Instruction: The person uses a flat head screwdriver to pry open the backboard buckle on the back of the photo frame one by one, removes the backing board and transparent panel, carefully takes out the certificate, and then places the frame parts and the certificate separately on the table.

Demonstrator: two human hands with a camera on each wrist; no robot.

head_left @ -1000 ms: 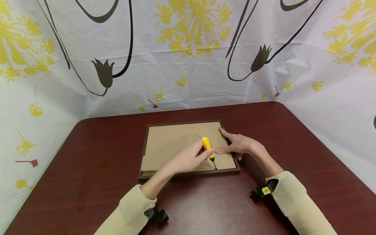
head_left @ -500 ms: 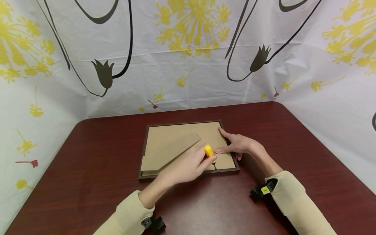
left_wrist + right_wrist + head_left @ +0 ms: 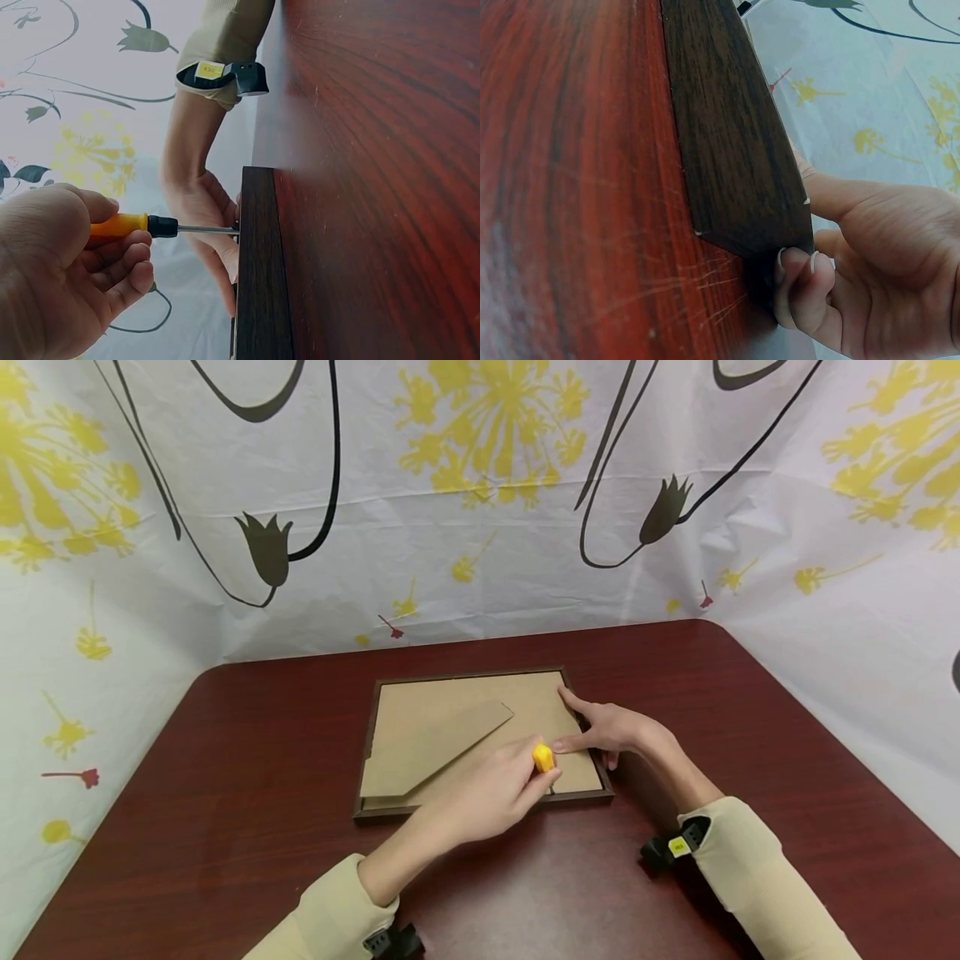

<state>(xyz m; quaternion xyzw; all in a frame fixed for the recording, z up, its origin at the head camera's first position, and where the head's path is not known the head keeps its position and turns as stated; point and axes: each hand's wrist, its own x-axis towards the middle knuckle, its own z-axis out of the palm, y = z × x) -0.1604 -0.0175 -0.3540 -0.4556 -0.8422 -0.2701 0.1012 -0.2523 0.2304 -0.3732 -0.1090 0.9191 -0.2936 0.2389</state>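
Observation:
A picture frame (image 3: pixel 581 797) with a dark wood-look rim lies on the table, its tan backing board (image 3: pixel 442 693) facing up. My left hand (image 3: pixel 483 789) holds a screwdriver (image 3: pixel 543 758) by its yellow handle. In the left wrist view the screwdriver's metal shaft (image 3: pixel 204 229) meets the inner edge of the near rim, close to the right corner; the tip's exact contact is hidden. My right hand (image 3: pixel 618 728) grips the frame's right side, thumb and a finger on the board. In the right wrist view its curled fingers (image 3: pixel 821 281) touch the outer rim near a corner.
A flat tan stand flap (image 3: pixel 442 752) with a slanted edge lies over the backing board's left part. The reddish-brown table (image 3: pixel 262 760) extends around the frame. A patterned white cloth (image 3: pixel 480 560) hangs behind and at both sides.
The left hand has shifted right and nearer, and the screwdriver has gone from leaning to more upright, its handle lower in view. The flap now shows clearly. My right hand stays put.

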